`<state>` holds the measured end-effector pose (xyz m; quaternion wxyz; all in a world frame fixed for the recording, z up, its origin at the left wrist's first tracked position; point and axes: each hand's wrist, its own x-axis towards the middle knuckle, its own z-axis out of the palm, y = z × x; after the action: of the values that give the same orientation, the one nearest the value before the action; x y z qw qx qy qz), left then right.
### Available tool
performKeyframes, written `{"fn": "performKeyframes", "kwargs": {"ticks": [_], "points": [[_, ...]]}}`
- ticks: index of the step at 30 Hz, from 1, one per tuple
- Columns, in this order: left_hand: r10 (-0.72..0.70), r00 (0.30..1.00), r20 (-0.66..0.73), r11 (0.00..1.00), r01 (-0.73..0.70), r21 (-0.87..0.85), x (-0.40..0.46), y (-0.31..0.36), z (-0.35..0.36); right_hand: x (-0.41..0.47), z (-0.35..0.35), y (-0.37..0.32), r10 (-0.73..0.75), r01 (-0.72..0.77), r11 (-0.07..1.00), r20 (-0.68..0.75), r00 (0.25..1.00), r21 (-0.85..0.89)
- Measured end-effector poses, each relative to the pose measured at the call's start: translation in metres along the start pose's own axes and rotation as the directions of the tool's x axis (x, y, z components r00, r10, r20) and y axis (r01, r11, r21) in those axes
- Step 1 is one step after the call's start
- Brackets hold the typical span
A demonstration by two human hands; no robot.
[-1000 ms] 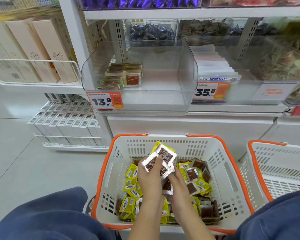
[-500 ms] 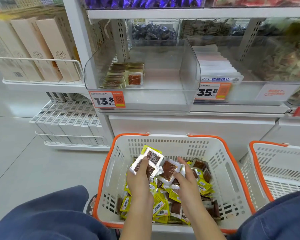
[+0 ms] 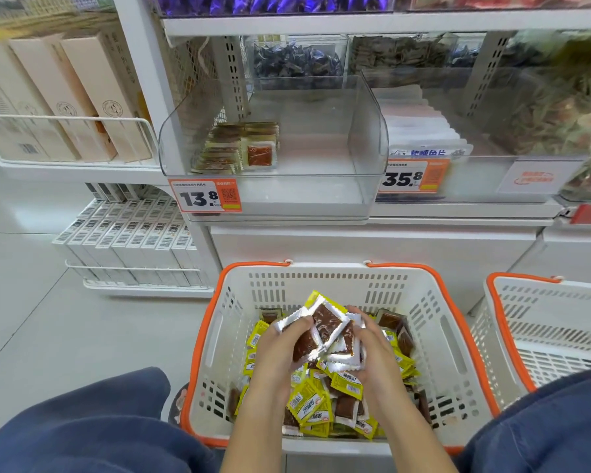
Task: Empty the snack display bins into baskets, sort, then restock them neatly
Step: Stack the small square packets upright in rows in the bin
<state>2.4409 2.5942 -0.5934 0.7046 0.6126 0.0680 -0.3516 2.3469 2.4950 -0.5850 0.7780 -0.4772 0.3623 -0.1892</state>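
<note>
Both hands, left (image 3: 280, 349) and right (image 3: 372, 349), are gripping a fanned bunch of snack packets (image 3: 325, 327) over the centre of the white orange-rimmed basket (image 3: 440, 302), loose packets (image 3: 321, 404) lying beneath, clear display bin (image 3: 287, 189) at 12 o'clock holding a small stack (image 3: 243, 148).

- The basket (image 3: 454, 339) stands on the floor below the clear bin (image 3: 365, 138), with a second basket (image 3: 505, 322) just to its right.
- Loose packets (image 3: 325, 404) lie in the first basket.
- Both hands, left hand (image 3: 280, 349) and right hand (image 3: 372, 349), hold a bunch of packets (image 3: 325, 326) above that heap.
- A short stack (image 3: 239, 148) sits in the bin's back left corner.
- Boxes (image 3: 82, 97) stand on the shelf to the bin's left.
</note>
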Motion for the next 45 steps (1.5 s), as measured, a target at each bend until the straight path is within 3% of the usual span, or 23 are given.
{"fn": "performKeyframes", "kwargs": {"ticks": [6, 11, 17, 20, 27, 30, 34, 40, 45], "points": [[-0.012, 1.0, 0.026, 0.995, 0.015, -0.094, -0.001, 0.002, 0.004, -0.003, -0.001, 0.005, 0.028, -0.026, 0.999, 0.151, 0.988, -0.019], [-0.007, 0.995, -0.1, 0.986, -0.01, -0.169, 0.001, 0.001, 0.002, 0.0, -0.001, 0.008, 0.01, -0.01, 1.0, 0.015, 1.0, 0.01], [-0.023, 0.98, -0.197, 0.99, -0.005, -0.14, 0.001, -0.005, 0.001, 0.004, 0.0, 0.01, -0.108, 0.095, 0.988, -0.1, 0.989, -0.123], [0.015, 0.979, -0.205, 0.996, -0.034, -0.087, -0.001, -0.011, 0.006, 0.001, 0.004, 0.01, -0.117, 0.107, 0.99, -0.112, 0.987, -0.09], [0.084, 0.993, -0.083, 0.993, -0.077, 0.086, -0.01, -0.007, 0.02, -0.005, 0.004, 0.005, -0.123, 0.121, 0.99, -0.025, 0.992, -0.076], [0.023, 0.999, -0.029, 0.999, -0.022, 0.046, -0.014, -0.001, 0.018, -0.004, 0.005, 0.005, -0.116, 0.11, 0.991, -0.08, 0.99, -0.076], [-0.031, 0.998, -0.059, 0.996, 0.026, -0.089, -0.014, 0.004, 0.014, 0.001, 0.002, 0.006, -0.055, 0.056, 0.998, -0.13, 0.99, 0.0], [0.008, 0.998, -0.067, 1.0, -0.01, -0.027, -0.013, 0.007, 0.01, 0.0, 0.003, 0.003, -0.068, 0.062, 0.996, -0.082, 0.994, -0.07], [-0.052, 0.998, -0.038, 0.993, 0.048, -0.107, -0.013, 0.007, 0.012, 0.0, 0.002, 0.007, -0.091, 0.083, 0.993, -0.104, 0.99, -0.082]]}}
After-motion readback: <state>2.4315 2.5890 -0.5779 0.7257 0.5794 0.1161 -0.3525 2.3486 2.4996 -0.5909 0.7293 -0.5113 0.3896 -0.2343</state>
